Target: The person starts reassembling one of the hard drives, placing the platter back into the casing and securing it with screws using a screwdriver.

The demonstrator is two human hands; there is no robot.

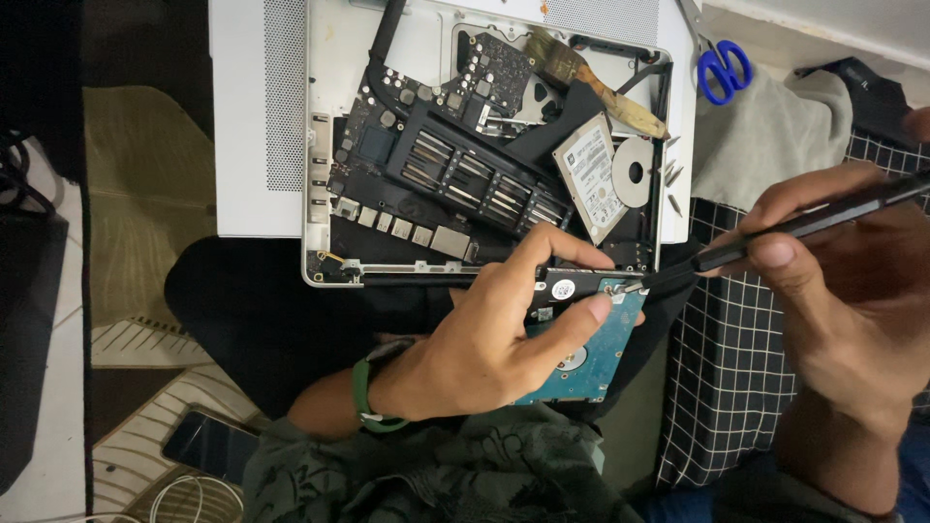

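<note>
Floor-level workspace, head view: patterned mat [145, 194], checked cloth [727, 378] at right, opened white computer [252, 116] lying across the person's lap. Left hand [494, 334] closed around a blue-backed drive [591, 353], thumb and fingers pinching its edges, just below the computer's edge. Right hand [852, 300] closed on a black screwdriver [804, 225]; tip meets a screw [613, 286] at the drive's upper corner. Step, as judged: working that corner screw. Next calls for steady downward pressure and a firm hold on the drive.

Counts: two drives, the second [589, 179] sitting in the computer; one screwdriver; one blue scissors [722, 70]; one phone [208, 444]; a few loose screws [671, 174].
</note>
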